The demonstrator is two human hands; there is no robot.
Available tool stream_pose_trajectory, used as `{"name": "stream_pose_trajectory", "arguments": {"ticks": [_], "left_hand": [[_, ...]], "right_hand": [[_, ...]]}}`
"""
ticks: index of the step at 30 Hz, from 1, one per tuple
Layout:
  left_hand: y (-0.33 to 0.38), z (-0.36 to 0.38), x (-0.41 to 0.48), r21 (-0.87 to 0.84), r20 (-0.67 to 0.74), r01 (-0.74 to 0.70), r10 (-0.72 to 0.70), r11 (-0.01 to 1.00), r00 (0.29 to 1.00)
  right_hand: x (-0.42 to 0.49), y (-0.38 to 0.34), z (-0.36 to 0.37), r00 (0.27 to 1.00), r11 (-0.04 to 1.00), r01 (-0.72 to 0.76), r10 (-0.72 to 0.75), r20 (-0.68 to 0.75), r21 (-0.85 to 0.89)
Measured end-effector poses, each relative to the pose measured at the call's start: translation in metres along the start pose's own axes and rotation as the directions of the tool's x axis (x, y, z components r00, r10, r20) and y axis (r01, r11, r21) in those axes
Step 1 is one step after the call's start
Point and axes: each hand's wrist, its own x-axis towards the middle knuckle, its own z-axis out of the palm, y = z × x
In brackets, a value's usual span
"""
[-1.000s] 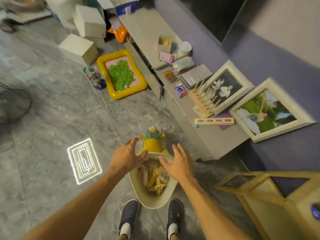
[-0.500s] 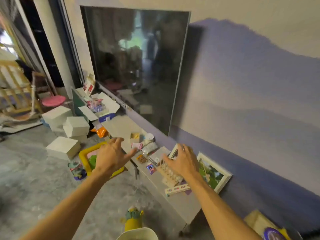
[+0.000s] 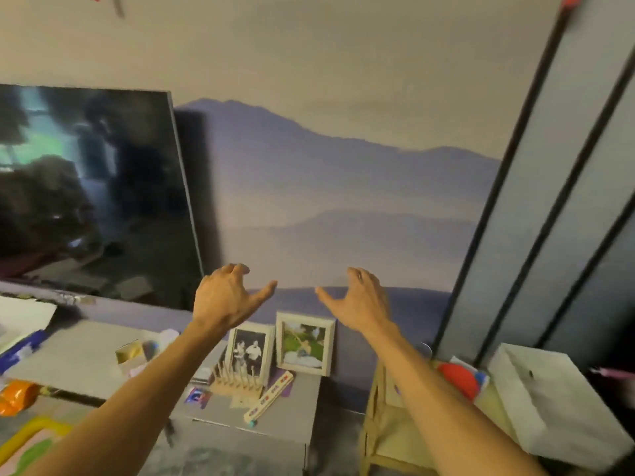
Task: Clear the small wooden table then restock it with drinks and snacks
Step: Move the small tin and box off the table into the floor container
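The wall is matte and carries a hazy mural of blue-purple mountain ridges that fades to beige above. At the left a flat TV leans back, its glossy dark screen edged by a thin pale frame and reflecting blurred shapes. At the right stand smooth grey panels divided by slanted black strips. Below the TV runs a low cabinet with a dull grey, flat top.

The table, of pale bare wood with thin square bars, is at lower right, just beside the cabinet's right end and against the wall. On it lies a white, rectangular box with a faintly mottled surface. Behind the box sits a red rounded thing; what it is cannot be made out.

Two photos in pale frames lean on the wall at the cabinet's right end, one black-and-white and one green. In front of them are a wooden peg rack and a flat stick with coloured squares. A glossy yellow tray rim shows at lower left.

The left hand and right hand are raised before the wall, well above the table. Both are empty and touch nothing, with fingers loosely curled and thumbs stretched toward each other.
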Motion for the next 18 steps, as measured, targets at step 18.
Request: {"name": "stream_pose_trajectory", "arguments": {"ticks": [18], "left_hand": [[0.261, 0.077, -0.064, -0.200, 0.199, -0.300, 0.338, 0.933, 0.920]], "right_hand": [[-0.144, 0.219, -0.112, 0.857, 0.861, -0.505, 0.493, -0.149, -0.055]]}}
